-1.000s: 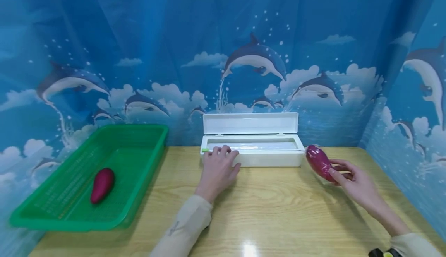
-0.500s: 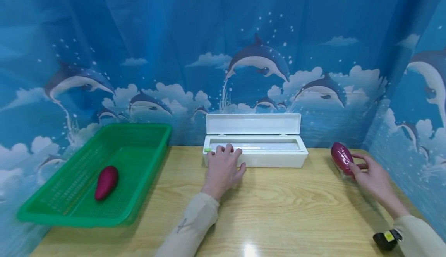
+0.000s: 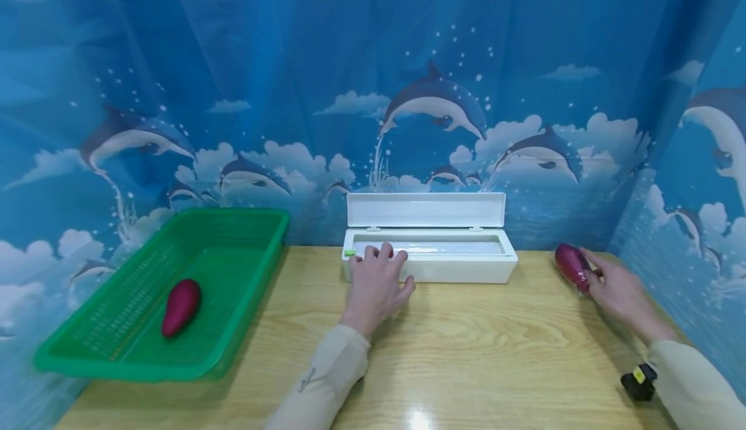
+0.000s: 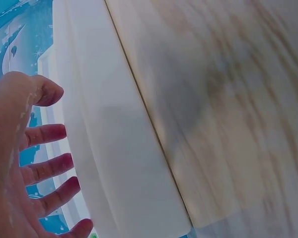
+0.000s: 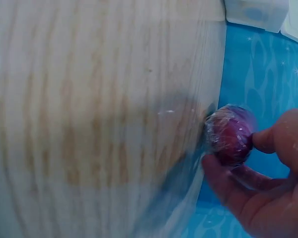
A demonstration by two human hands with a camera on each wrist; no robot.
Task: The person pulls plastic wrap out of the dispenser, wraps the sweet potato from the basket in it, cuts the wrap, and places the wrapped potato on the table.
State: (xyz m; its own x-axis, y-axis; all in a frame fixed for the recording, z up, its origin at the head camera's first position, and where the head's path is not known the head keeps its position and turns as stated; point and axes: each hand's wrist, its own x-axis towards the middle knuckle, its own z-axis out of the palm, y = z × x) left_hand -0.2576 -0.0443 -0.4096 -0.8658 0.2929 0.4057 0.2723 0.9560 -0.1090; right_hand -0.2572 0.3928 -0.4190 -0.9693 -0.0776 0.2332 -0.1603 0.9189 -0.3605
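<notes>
On the right of the table, my right hand [image 3: 623, 294] pinches a teardrop-shaped purple vegetable [image 3: 570, 265] between thumb and fingers. Clear cling film is wrapped round it, crinkled and shiny in the right wrist view [image 5: 229, 134]. The vegetable is at or just above the tabletop; which one I cannot tell. A white cling film box [image 3: 454, 269] stands at the back with its lid [image 3: 427, 210] raised. My left hand [image 3: 375, 287] is at the box's front left, fingers spread and loosely bent over the front rim. In the left wrist view its fingertips [image 4: 64, 161] lie along that rim.
A green plastic basket [image 3: 233, 326] stands on the left, holding an unwrapped purple vegetable [image 3: 181, 307] of similar shape. A small green slider [image 3: 350, 252] sits at the box's left end. Dolphin-printed blue curtains [image 3: 291, 61] border the wooden table [image 3: 466, 352] at the back and right.
My right hand has carried the wrapped vegetable rightward from beside the box, then slightly lower at the table's right side. My left hand has stayed at the box; the view has shifted slightly.
</notes>
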